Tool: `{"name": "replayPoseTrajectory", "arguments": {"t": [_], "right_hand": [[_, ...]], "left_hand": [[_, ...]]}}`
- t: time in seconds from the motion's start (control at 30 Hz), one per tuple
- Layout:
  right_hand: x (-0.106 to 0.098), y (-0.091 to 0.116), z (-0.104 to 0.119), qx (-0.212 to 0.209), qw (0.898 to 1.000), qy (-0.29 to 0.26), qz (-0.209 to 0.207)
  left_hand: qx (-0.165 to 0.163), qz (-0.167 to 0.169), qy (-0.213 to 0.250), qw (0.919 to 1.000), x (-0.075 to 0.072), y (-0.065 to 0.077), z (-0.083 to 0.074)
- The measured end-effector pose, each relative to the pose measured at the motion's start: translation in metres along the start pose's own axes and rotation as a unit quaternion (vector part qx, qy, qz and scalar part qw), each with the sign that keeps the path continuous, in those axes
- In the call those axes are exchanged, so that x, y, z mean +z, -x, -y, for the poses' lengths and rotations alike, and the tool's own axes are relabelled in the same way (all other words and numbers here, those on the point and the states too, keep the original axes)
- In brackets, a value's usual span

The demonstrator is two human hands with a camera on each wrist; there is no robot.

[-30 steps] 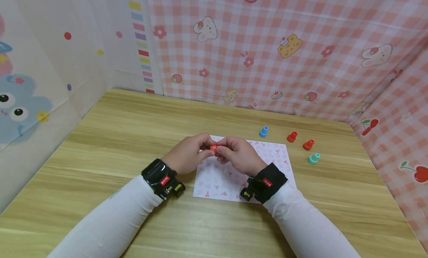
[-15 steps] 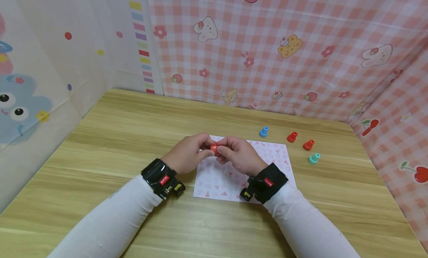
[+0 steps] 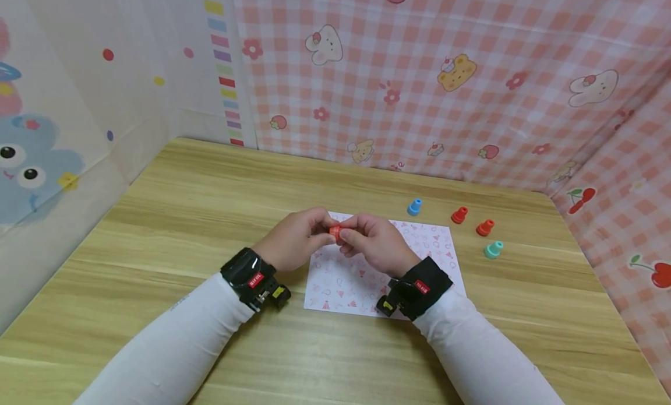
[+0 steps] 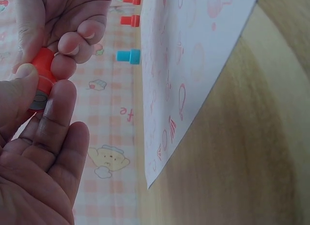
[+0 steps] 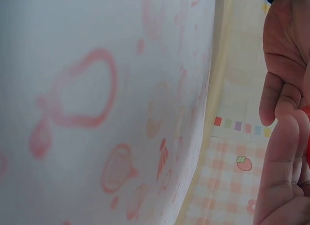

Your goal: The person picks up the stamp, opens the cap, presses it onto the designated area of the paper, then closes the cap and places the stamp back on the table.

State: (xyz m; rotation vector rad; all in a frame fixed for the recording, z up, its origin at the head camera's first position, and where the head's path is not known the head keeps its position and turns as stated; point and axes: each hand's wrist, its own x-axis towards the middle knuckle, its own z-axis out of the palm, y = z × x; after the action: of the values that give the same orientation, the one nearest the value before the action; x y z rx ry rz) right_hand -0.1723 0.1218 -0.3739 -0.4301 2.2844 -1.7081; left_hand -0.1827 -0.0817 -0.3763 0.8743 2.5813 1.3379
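Your red stamp [image 4: 44, 65] is held up between both hands, above the printed paper [image 3: 341, 288]. A slip looks the likeliest trouble: the piece is small and fingertips crowd it, so a hard twist or sudden tug could flick it onto the sheet or across the table [image 3: 209, 195]. Your left hand [image 3: 290, 242] is closed to a pinch — thumb and fingers on the end with a grey patch, another finger reaching out straighter. Your right hand [image 3: 380, 247] pinches the other end, its spare fingers curled. A blue stamp [image 3: 415, 207], two more red stamps [image 3: 459, 215] and a teal stamp [image 3: 494, 250] stand off to the right.
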Motion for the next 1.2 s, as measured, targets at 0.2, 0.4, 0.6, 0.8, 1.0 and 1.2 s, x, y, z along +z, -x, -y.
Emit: {"name": "replayPoseTrajectory", "arguments": {"t": [0.2, 0.4, 0.6, 0.8, 1.0, 1.2], "right_hand": [[-0.0005, -0.0005, -0.0012, -0.007, 1.0, -0.003, 0.002], [-0.0002, -0.0005, -0.0014, -0.011, 1.0, 0.004, 0.0], [-0.0002, -0.0004, -0.0029, -0.011, 1.0, 0.0, 0.0], [0.0001, -0.0003, -0.0024, -0.013, 1.0, 0.008, -0.003], [0.0005, -0.0003, -0.0012, -0.01, 1.0, -0.002, -0.005], [0.0007, -0.0023, -0.0033, 0.005, 1.0, -0.002, -0.008]], "left_hand": [[0.0, -0.002, 0.007, 1.0, 0.0014, -0.0004, 0.0009], [-0.001, -0.003, 0.008, 1.0, 0.0019, -0.0008, 0.0003], [-0.001, -0.003, 0.013, 0.9999, 0.0015, -0.0003, -0.0003], [0.001, -0.004, 0.012, 0.9999, 0.0014, -0.0002, -0.0003], [0.003, -0.009, 0.012, 0.9999, 0.0013, 0.0, -0.0008], [-0.004, -0.012, 0.011, 0.9999, 0.0013, 0.0003, -0.0003]]}}
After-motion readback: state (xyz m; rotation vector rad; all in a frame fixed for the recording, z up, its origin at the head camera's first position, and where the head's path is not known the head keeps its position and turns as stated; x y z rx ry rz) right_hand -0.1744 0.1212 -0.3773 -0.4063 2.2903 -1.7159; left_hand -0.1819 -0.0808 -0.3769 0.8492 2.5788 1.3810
